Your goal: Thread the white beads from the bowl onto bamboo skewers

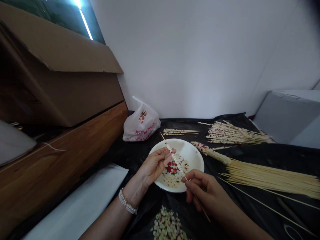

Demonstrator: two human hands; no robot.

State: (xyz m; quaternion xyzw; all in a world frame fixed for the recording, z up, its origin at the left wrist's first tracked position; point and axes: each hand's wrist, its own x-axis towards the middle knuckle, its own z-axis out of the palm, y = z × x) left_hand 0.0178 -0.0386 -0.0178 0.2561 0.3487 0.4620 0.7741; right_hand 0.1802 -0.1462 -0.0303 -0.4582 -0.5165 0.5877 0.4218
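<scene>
Over a white bowl (198,163), a thin wooden skewer (178,163) threaded with small pale and red pieces slants from upper left to lower right. My left hand (155,164) is palm up, its fingers closed about the threaded upper part. Below the pieces, my right hand (203,187) pinches the bare stick, whose lower end sticks out past the palm. Loose cream and dark-red pieces (172,180), perhaps kernels or seeds, lie in the bowl around a red and green pattern. A heap of similar pieces (167,224) is on the black sheet in front.
Threaded skewers (230,133) lie behind on the right, with a smaller group (177,131) behind the bowl. A bundle of bare sticks (270,178) stretches to the right. A white plastic bag (141,123) stands back left, near a cardboard box (82,96) on a wooden surface (75,160).
</scene>
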